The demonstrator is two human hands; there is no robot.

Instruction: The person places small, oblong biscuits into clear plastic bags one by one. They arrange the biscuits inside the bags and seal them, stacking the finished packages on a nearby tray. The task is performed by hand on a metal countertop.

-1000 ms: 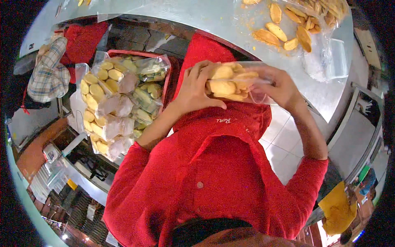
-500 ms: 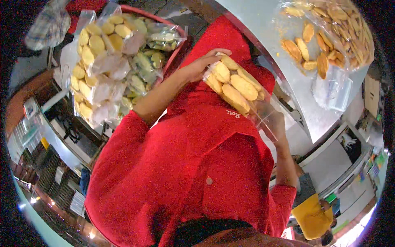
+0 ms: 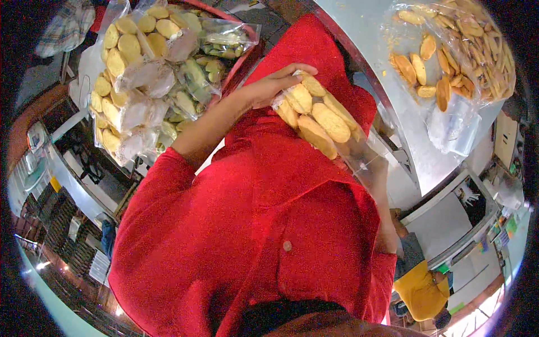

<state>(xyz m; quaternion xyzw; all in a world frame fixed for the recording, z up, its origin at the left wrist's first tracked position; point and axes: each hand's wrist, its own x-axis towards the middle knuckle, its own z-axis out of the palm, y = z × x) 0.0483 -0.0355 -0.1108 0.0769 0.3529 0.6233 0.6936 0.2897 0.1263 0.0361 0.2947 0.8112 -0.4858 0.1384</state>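
A clear plastic bag of oval golden rusks (image 3: 324, 119) lies tilted in front of my red top. At its upper left end my left hand (image 3: 275, 87) is closed round it, with fingers bent over the top corner. My right hand (image 3: 373, 171) is at the loose lower right end of the bag and appears to grip the film; its fingers are partly hidden behind the shiny plastic. Several rusks show through the film, packed side by side.
Filled bags of yellow and green oval pieces (image 3: 129, 50) are heaped in a red-edged container at left. On the pale table (image 3: 365, 33) at right, a large open bag (image 3: 477, 50) spills loose rusks (image 3: 426, 67). A person in yellow (image 3: 421, 295) is behind at lower right.
The rusk bag has shifted very slightly left within my hands. My right hand and forearm have moved a little lower, and the loose film now covers more of that hand.
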